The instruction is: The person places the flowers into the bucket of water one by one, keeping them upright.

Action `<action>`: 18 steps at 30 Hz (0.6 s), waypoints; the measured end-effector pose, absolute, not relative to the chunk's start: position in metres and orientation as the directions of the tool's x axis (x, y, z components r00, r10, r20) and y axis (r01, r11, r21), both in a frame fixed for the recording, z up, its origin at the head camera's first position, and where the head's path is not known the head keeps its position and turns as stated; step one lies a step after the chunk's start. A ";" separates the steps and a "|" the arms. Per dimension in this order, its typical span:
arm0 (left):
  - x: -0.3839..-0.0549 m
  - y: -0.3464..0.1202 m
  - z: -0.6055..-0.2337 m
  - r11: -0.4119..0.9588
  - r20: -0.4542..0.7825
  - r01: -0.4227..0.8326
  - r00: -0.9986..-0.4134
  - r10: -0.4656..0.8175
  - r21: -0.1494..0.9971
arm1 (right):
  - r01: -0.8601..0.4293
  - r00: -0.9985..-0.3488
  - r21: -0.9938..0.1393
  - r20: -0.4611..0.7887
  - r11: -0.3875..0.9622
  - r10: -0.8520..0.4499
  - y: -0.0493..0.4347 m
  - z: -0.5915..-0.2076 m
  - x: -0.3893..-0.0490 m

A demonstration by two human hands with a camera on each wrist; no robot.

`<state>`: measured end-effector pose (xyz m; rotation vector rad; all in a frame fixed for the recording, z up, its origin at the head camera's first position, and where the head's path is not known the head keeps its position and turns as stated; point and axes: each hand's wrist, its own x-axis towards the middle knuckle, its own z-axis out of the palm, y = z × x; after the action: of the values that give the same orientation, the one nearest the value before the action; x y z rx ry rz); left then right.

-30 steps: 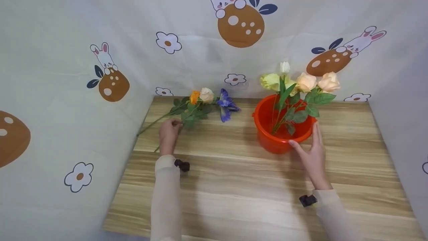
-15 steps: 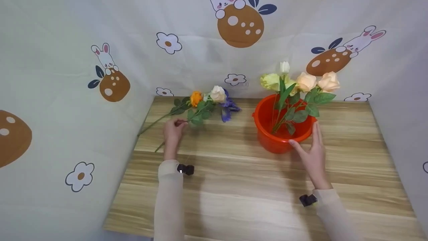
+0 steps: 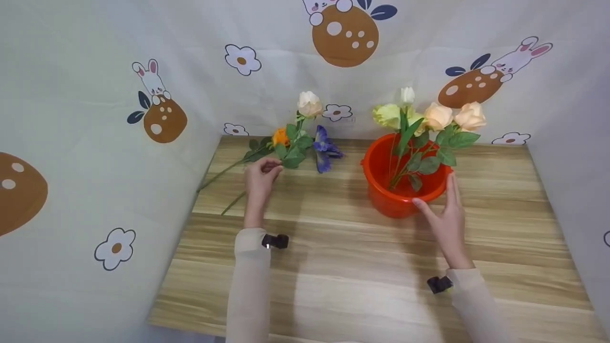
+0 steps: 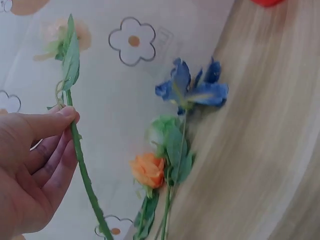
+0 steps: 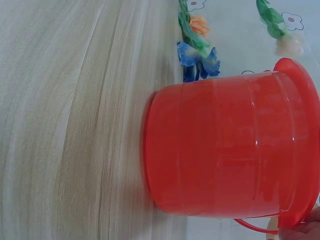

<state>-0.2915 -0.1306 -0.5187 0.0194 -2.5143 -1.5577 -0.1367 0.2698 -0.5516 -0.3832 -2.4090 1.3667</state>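
Note:
My left hand [image 3: 259, 180] pinches the green stem [image 4: 84, 167] of a pale cream rose [image 3: 310, 105] between thumb and fingers. The rose stands raised above the table, bloom upward. Beside this hand lie an orange flower [image 3: 280, 136] and a blue-purple iris [image 3: 325, 148]; a pale green-white bloom [image 4: 162, 134] sits between them in the left wrist view. My right hand [image 3: 447, 224] holds the red bucket [image 3: 391, 202] at its rim, thumb in front and fingers along the right side. Peach roses [image 3: 437, 116], a yellow-green flower [image 3: 387, 116] and a white tulip [image 3: 407, 95] lean inside the bucket.
The wood-grain table [image 3: 343, 267] carries everything. Patterned cloth [image 3: 276, 28] with rabbits and flowers rises behind it and along both sides. A loose stem [image 3: 233, 204] lies left of the left hand. The bucket's thin handle [image 5: 255, 227] shows in the right wrist view.
My left hand has moved right and lifted the cream rose from the lying flowers; its bloom now stands higher, against the cloth. The right hand and bucket have stayed put.

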 end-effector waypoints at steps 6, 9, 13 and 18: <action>-0.287 -0.109 -0.503 0.385 0.202 0.158 -0.976 -0.077 0.909 | 0.058 -0.903 -0.868 0.164 0.492 0.396 0.270 -0.551 -0.137; -0.285 -0.098 -0.495 0.349 0.227 0.193 -0.972 -0.060 0.917 | 0.061 -0.903 -0.868 0.163 0.493 0.398 0.270 -0.552 -0.136; -0.281 -0.084 -0.483 0.304 0.253 0.231 -0.967 -0.035 0.924 | 0.065 -0.904 -0.868 0.157 0.492 0.397 0.270 -0.552 -0.136; -0.274 -0.065 -0.468 0.264 0.276 0.265 -0.961 -0.002 0.927 | 0.065 -0.906 -0.869 0.155 0.490 0.395 0.270 -0.551 -0.136</action>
<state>-0.2744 -0.0649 -0.4680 -0.2455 -2.3118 -1.7641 -0.1361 0.2699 -0.5510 -0.3865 -2.4052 1.3821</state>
